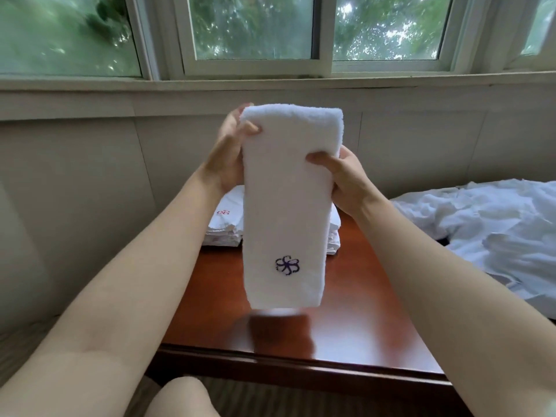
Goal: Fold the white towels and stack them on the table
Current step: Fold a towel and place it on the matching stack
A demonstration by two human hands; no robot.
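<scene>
We hold one white hand towel (285,206) upright in the air above the wooden counter (346,311), already folded into a long narrow strip with its fold at the top and a dark blue flower emblem (287,265) near the lower end. Our left hand (228,155) grips the upper left edge, thumb curled over the front and the other fingers hidden behind the cloth. Our right hand (346,179) pinches the right edge a little lower down, thumb on the front face, the other fingers behind.

Behind the held towel, at the far side of the counter, lies a stack of folded white towels (222,221), one showing a red emblem on top (how many are in it we cannot count, since the held towel covers the middle of the stack). So a fair part of the work looks done.

To the right, just beside the counter, a heap of loose white linen (481,224) lies crumpled on what seems to be a bed; we judge that some of it is towels not yet folded, though we cannot be sure.

This towel appears midway through its own folding: lengthwise done, and it probably needs one or two crosswise folds to match the stack before it is laid on top. The bottom end hangs free, clear of the counter.
</scene>
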